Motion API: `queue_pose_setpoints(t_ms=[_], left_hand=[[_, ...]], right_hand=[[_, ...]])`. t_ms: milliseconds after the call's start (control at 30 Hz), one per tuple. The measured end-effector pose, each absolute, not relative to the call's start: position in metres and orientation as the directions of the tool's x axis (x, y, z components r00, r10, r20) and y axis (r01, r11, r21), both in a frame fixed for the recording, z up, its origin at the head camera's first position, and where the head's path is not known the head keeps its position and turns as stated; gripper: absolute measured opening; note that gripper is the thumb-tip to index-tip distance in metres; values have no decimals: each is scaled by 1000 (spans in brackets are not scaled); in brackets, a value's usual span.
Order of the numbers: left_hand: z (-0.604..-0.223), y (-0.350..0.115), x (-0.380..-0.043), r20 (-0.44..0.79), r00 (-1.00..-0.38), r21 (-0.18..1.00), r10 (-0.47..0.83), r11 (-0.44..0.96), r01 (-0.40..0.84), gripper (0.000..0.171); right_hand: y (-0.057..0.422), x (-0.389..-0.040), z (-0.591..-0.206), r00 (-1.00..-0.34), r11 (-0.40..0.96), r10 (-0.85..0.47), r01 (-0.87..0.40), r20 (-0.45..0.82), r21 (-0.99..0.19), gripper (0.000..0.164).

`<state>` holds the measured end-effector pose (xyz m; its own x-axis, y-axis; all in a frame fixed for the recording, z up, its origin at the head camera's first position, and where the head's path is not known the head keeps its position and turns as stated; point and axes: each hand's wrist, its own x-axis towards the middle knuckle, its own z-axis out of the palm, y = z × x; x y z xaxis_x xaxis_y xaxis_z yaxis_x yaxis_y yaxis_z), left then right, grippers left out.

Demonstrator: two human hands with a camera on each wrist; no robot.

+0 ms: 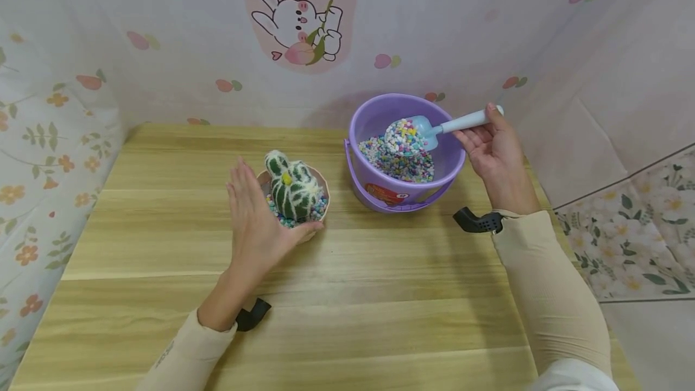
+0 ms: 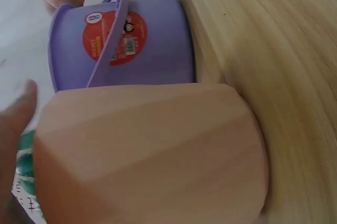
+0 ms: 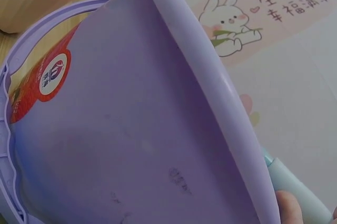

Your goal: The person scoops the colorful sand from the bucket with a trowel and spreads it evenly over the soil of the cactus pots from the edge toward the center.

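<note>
A potted toy-like cactus (image 1: 295, 198), green with white fuzz and a yellow flower, stands in a pale peach pot (image 1: 326, 189) with colourful pebbles around its base. My left hand (image 1: 255, 231) is spread beside the pot, fingers straight along its left side and thumb at the front rim. To the right, my right hand (image 1: 499, 158) holds the handle of a light blue toy shovel (image 1: 464, 122), thumb on top. Its blade, heaped with multicoloured pebbles (image 1: 403, 136), is over a purple bucket (image 1: 365, 197). More pebbles lie in the bucket. In the left wrist view the pot (image 2: 152, 155) hides part of the bucket.
The bucket's handle (image 1: 415, 205) hangs down at its front. Behind the wooden table (image 1: 336, 306) hangs a white cloth (image 1: 184, 29) with a rabbit print. A flowered cloth (image 1: 43, 198) covers the left side. Black wrist mounts (image 1: 478, 221) stick out from the sleeves.
</note>
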<state>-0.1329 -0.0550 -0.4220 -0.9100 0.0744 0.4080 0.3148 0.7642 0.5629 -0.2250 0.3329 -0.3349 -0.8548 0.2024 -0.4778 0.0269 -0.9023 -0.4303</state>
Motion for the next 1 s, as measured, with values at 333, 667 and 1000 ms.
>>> queue_pose_setpoints(t_ms=[333,667,1000], left_hand=[[-422,-57,-136,227,-971,592,79,780,202,148],[-419,-69,-152,280,-941,580,189,748,323,136],[-408,-85,-175,137,-921,613,365,699,369,136]], right_hand=[[333,-227,-332,-856,-918,185,24,-482,-395,46],[325,-225,-331,-864,-924,173,24,-473,-382,45],[313,-227,-325,-866,-925,189,0,-462,-379,45]])
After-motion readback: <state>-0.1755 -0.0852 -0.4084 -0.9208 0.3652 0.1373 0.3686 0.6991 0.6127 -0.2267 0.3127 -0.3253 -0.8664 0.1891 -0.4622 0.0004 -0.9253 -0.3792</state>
